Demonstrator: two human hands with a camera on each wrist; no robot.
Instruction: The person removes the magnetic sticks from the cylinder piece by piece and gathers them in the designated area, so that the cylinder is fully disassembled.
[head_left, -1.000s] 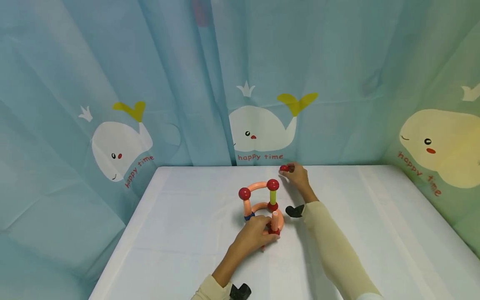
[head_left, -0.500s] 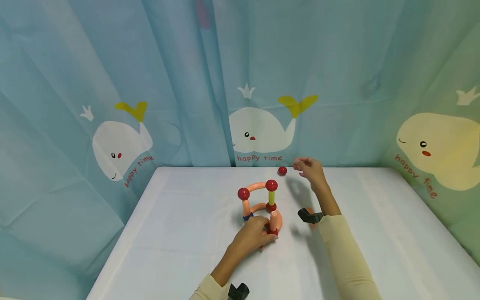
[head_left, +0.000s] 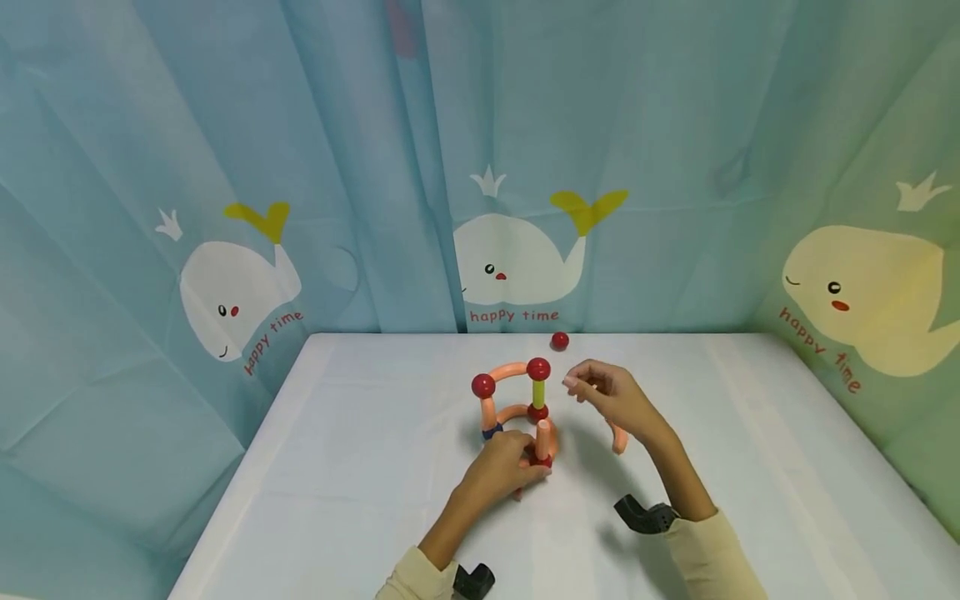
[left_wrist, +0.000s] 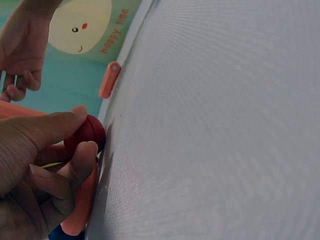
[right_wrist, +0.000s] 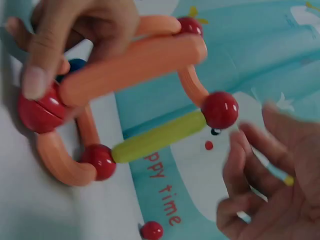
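Note:
A frame of magnetic sticks and balls stands on the table, with red balls on top such as the upper right ball (head_left: 538, 369). A yellow-green stick (head_left: 538, 394) joins two red balls vertically. My left hand (head_left: 498, 471) pinches the near red ball (left_wrist: 95, 132) low on the frame, from which a straight orange stick (right_wrist: 135, 70) rises with its top end bare. Curved orange sticks (right_wrist: 62, 162) link the lower balls. My right hand (head_left: 618, 400) hovers right of the frame, fingers loosely bent and holding nothing. My left hand hides part of the frame's near side.
A loose red ball (head_left: 560, 341) lies near the table's back edge. A loose curved orange stick (head_left: 619, 437) lies right of the frame, partly behind my right hand. A whale-print curtain (head_left: 660, 167) hangs behind the white table (head_left: 360, 467).
My right hand has let go of the loose red ball at the back edge, then come back nearer, beside the frame. My left hand has kept its hold.

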